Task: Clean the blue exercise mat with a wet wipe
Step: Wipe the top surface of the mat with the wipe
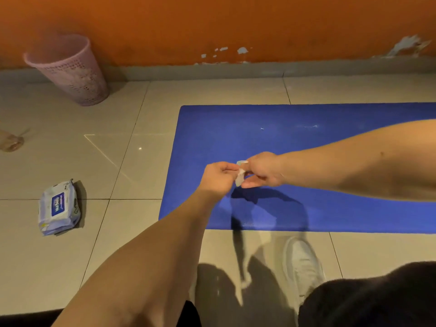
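Left of mat (224, 128): wipes pack (59, 207), bin (70, 69) (wipe (240, 177) held above).

Home room, tiled floor (70, 256), peeling orange wall (212, 24), pink wastebasket (70, 69)

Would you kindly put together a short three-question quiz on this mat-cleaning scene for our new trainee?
1. True or false: the wet wipe lies flat on the blue mat.
2. What do the left hand and the right hand pinch between them? A the wet wipe; B a sponge; C nothing.
3. Fill in: the wipes pack lies on the tiled ____, off the mat.

Key: 1 false, it is held above the mat; 2 A; 3 floor.
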Motion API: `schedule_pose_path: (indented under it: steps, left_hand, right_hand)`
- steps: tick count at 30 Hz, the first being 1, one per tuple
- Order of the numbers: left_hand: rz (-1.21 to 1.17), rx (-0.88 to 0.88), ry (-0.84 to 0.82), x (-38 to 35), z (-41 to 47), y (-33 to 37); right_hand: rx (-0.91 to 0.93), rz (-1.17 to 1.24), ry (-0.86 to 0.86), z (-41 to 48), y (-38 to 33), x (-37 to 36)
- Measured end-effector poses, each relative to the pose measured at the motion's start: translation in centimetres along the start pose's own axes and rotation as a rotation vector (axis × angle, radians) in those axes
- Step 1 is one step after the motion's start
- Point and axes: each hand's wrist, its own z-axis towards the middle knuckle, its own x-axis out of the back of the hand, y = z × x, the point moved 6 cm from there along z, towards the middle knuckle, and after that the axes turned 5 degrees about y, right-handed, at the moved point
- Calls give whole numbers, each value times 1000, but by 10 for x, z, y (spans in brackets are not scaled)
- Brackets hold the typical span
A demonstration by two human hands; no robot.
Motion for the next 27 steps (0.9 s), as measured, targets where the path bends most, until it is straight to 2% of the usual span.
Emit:
schedule_pose_path:
  steps: [3,5,7,11,14,16,18,20,22,27]
  left_hand:
    - [98,72,92,0,15,-29]
    - [342,119,151,2,24,-60]
    - [570,166,160,1,29,-93]
    - [771,299,138,-7,27,-144]
    - [918,282,143,-8,18,-165]
    - [957,268,134,-8,13,-175]
    - [972,271,128,-8,11,-177]
    - [980,276,127,-9,11,-177]
    - [981,297,124,-11,10,-177]
    - [968,342,124,-16,9,-181]
  right_hand:
    - [101,-196,25,16,14,8]
    - [216,-378,18,33,31,14]
    - [358,-667,-3,50,50,17]
    - [614,-1053,9,76,86,1]
    - [828,-1192,-54,76,119,-34]
    - [909,-1136,-79,65,141,-56]
    - [938,-1162,-83,59,168,-74]
    - [935,-1347,-33,63,195,-88]
    - [879,-1421,10,68,205,-91]
    - [824,-1458,-126,66,193,-84]
